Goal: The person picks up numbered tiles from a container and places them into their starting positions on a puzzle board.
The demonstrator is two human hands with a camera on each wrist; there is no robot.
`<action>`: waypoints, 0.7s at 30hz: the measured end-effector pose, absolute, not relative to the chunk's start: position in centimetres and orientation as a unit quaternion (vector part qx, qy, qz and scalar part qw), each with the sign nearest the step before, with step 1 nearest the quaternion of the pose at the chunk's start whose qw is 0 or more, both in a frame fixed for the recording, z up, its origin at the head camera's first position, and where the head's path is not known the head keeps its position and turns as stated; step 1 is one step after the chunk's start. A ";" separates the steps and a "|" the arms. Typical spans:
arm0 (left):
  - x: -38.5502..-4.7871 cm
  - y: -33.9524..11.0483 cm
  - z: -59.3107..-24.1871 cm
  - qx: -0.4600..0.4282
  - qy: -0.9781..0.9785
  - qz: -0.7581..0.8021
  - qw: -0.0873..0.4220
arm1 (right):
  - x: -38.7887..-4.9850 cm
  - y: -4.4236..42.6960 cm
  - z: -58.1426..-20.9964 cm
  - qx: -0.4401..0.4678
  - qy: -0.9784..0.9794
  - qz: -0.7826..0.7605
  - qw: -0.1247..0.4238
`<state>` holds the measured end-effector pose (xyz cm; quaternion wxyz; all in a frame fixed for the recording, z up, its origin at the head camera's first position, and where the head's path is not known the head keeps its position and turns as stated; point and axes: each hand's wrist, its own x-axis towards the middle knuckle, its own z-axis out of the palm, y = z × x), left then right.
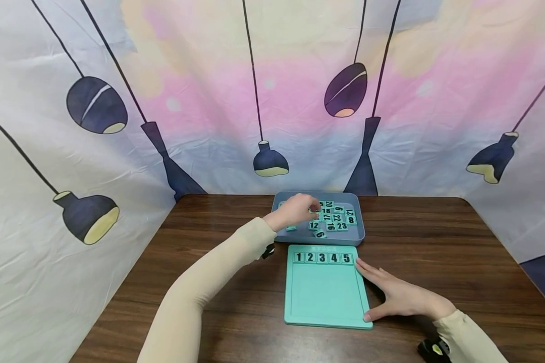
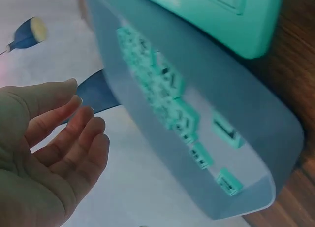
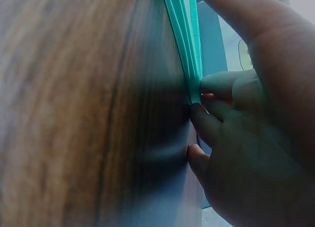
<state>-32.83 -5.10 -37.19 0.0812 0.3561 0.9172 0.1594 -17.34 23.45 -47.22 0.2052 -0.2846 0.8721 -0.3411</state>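
Observation:
My left hand (image 1: pixel 295 210) hovers over the left half of a blue-grey tray (image 1: pixel 360 233). In the left wrist view its fingers (image 2: pixel 93 148) are loosely bent and no tile shows between them. Several mint-green number tiles (image 1: pixel 337 218) lie jumbled in the tray, turned various ways. In front of the tray a mint-green puzzle board (image 1: pixel 324 295) lies flat, with tiles 1 to 5 (image 1: pixel 322 258) in a row along its top. My right hand (image 1: pixel 401 295) touches the board's right edge with spread fingers, its thumb at the near corner.
A brown wooden table (image 1: pixel 236 312) carries everything. Behind it hangs a cloth backdrop (image 1: pixel 218 101) printed with lamps. The tray stands near the table's back edge, close to the board's far edge.

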 end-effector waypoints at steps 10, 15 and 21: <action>-34.7 -4.6 -40.6 0.451 0.879 0.061 0.143 | -17.4 23.3 -47.0 -0.293 0.864 -0.353 0.209; -35.1 -4.5 -41.6 0.476 0.867 0.043 0.141 | -17.4 23.4 -46.9 -0.285 0.866 -0.352 0.212; -35.4 -4.1 -42.0 0.476 0.864 0.027 0.161 | -17.5 23.5 -47.0 -0.284 0.864 -0.355 0.217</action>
